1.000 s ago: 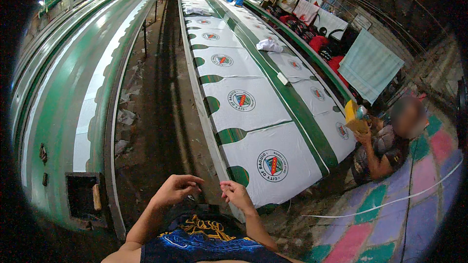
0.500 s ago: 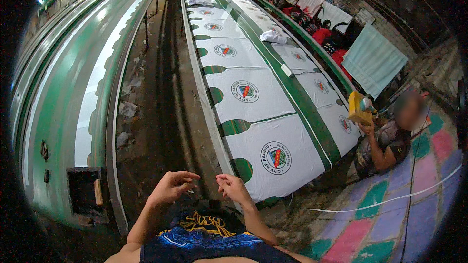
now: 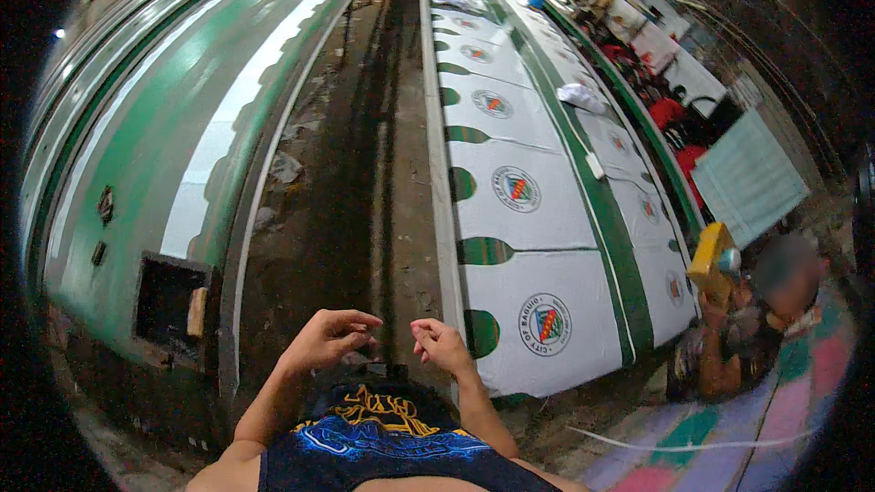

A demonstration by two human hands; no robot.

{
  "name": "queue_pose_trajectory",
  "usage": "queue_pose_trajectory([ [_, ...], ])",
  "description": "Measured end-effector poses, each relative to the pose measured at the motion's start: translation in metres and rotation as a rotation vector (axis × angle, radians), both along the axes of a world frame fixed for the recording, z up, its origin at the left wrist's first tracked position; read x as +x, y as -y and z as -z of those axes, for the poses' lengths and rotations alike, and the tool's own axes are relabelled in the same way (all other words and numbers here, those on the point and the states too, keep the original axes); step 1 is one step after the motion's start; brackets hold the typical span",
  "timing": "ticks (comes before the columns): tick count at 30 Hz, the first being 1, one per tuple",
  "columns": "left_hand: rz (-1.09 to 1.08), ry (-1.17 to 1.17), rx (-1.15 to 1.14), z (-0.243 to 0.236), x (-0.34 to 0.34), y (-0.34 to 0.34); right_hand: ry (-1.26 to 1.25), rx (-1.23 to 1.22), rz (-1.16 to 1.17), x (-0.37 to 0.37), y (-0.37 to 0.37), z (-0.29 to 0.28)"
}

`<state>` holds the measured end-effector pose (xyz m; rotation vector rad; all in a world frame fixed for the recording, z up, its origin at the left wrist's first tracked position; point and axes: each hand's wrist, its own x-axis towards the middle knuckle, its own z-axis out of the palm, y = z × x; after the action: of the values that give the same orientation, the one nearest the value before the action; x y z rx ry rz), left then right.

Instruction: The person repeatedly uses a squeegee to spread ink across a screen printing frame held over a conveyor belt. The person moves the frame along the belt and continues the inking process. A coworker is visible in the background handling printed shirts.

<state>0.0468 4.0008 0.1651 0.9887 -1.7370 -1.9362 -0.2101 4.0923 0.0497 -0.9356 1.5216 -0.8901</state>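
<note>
My left hand is raised in front of my dark printed top, its fingers stretched toward the right, nothing visible in them. A short gap away, my right hand has its fingers curled together; whatever they may hold is too small to make out. Nearest to it, on the long table to the right, lies a flat white shirt piece with a round printed emblem. More white pieces with the same emblem run in rows up that table. Neither hand touches the cloth.
A long green table runs along the left, with a dark frame and a wooden block at its near end. Between the tables is a dirt aisle. At right, a person holds a yellow object.
The view has swung left, so the tables and the person sit further right and lower. My hands stay raised and apart, with the left fingers stretched a little straighter.
</note>
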Motion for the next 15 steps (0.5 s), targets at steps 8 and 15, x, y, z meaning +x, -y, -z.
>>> queue_pose_trajectory([
  [8, -0.282, 0.006, -0.017, 0.021, 0.054, 0.001, -0.044, -0.011, -0.282, 0.043, 0.072, -0.009],
  [15, -0.527, 0.007, 0.025, 0.018, 0.097, -0.003, -0.054, 0.014, -0.522, 0.095, 0.129, -0.014],
])
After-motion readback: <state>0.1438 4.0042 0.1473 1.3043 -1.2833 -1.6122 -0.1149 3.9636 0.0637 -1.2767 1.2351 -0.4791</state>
